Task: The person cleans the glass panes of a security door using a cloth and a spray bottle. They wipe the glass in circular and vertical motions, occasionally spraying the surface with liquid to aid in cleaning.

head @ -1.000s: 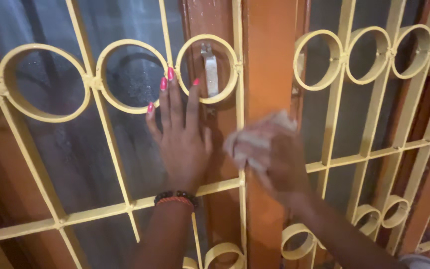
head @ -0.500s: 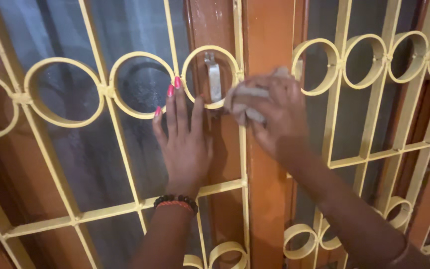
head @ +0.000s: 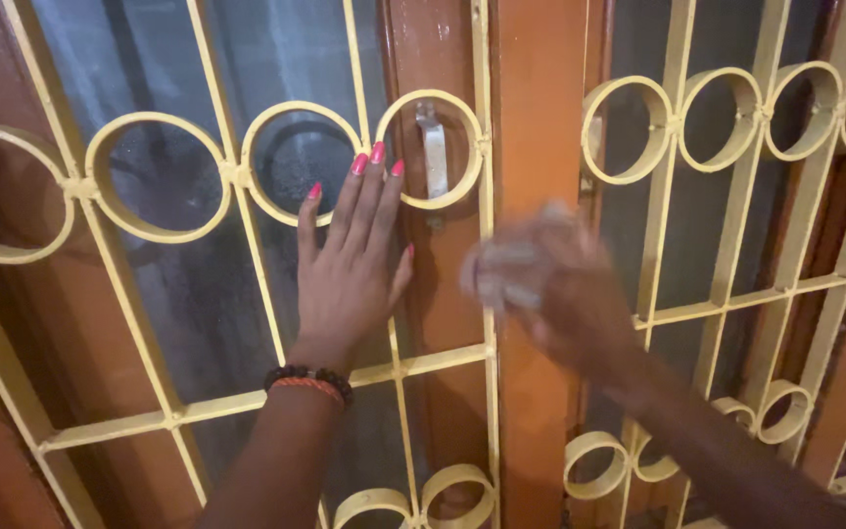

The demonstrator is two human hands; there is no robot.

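A pale cloth [head: 506,269], blurred, is bunched in the right hand [head: 565,294], fingers closed round it, against the orange door post [head: 540,147]. The left hand [head: 350,269] lies flat, fingers spread, on the yellow grille [head: 237,176] beside the metal handle [head: 433,152].

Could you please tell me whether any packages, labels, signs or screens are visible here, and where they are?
None are in view: only the yellow metal grille over frosted glass, the orange-brown wooden frame, a metal handle, the left hand flat on the grille, and the blurred right hand holding a pale cloth.
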